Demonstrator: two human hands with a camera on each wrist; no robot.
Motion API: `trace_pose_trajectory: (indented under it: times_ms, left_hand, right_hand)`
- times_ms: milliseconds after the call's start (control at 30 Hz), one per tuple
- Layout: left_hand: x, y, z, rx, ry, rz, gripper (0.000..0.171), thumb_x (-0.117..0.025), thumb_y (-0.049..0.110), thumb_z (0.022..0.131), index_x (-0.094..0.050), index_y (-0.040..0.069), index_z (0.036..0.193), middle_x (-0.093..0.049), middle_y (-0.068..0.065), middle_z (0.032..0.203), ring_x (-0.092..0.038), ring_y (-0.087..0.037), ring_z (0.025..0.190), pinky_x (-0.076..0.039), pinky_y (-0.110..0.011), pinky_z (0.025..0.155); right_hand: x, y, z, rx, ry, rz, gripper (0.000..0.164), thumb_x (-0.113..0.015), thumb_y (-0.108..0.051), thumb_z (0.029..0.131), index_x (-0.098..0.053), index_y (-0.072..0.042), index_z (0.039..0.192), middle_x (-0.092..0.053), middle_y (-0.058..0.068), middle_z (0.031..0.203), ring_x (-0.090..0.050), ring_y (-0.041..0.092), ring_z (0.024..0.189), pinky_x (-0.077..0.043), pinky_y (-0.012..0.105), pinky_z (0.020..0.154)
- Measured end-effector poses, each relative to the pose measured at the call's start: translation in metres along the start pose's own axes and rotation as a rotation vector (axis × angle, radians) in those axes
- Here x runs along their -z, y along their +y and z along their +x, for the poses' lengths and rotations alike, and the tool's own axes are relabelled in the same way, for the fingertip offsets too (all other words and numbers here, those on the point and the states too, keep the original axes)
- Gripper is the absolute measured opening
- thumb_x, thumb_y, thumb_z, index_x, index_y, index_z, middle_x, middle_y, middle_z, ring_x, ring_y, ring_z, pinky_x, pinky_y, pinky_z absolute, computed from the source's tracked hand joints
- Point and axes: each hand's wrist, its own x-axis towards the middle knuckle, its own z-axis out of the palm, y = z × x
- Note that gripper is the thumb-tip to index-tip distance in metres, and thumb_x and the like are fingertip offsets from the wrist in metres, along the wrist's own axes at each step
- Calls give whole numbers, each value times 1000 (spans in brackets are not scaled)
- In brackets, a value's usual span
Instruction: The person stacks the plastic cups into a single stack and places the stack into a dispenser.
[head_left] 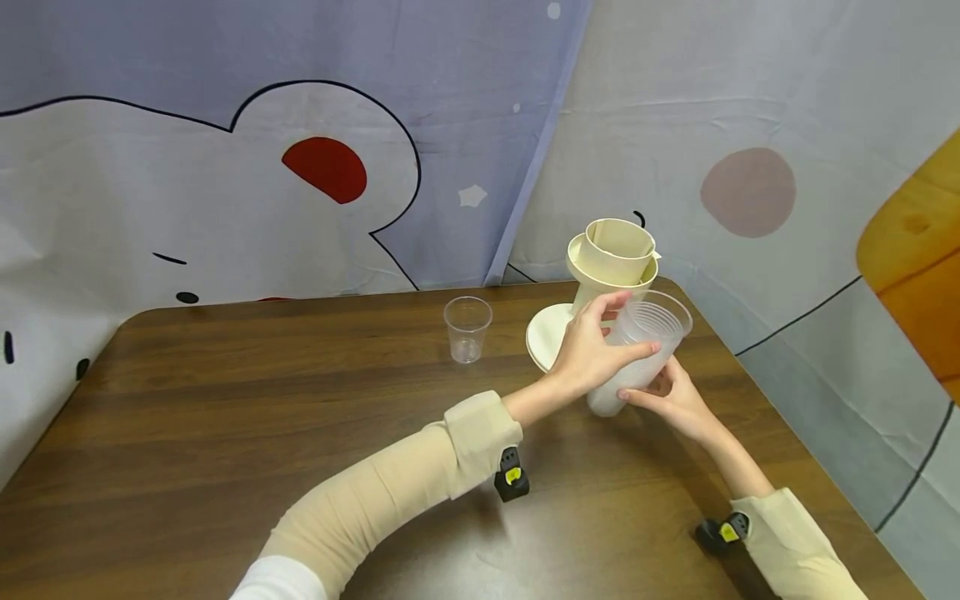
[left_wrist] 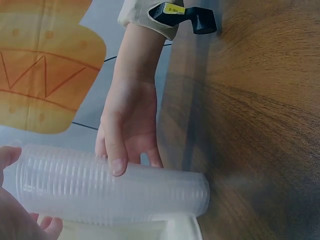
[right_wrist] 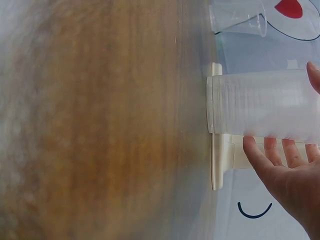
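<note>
A tilted stack of clear plastic cups (head_left: pixel 632 375) is held between both hands above the table's right side. My left hand (head_left: pixel 585 354) grips it near the rim end, thumb on the near side and fingers on the far side. Lower down, my right hand (head_left: pixel 678 404) holds the stack with its thumb (left_wrist: pixel 117 160) against the side; its fingers show under the cups in the right wrist view. Just behind stands a cream-coloured stand (head_left: pixel 547 333) with a round base and a cylindrical top, partly hidden by the left hand and the cups.
One clear plastic cup (head_left: pixel 467 329) stands upright, left of the stand. The brown wooden table (head_left: pixel 262 433) ends at a printed cloth (head_left: pixel 480 125) behind and along the right side. Each wrist carries a small black device (head_left: pixel 512 477).
</note>
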Motion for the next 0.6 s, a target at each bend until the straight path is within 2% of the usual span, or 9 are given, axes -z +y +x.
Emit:
trace_pose_trajectory:
  times_ms: [400,600]
  left_hand:
    - [0,0,-1,19,-12,0,75,-83,24,73,-47,15,139,-56,-4,135,-58,-16,116,-50,-25,96]
    - [-1,-1,-1,22,3,-8,70,-81,26,75,-49,16,137,-57,-1,135,-60,-14,114,-50,-19,93]
  right_hand:
    - [0,0,-1,8,-2,13,65,-64,6,85,-36,-21,136,-53,-13,121,-61,1,101,-54,18,81]
    - [0,0,-1,-6,4,-3,66,-65,4,85,-34,-19,138,-54,-14,119,-61,0,101,-54,18,81]
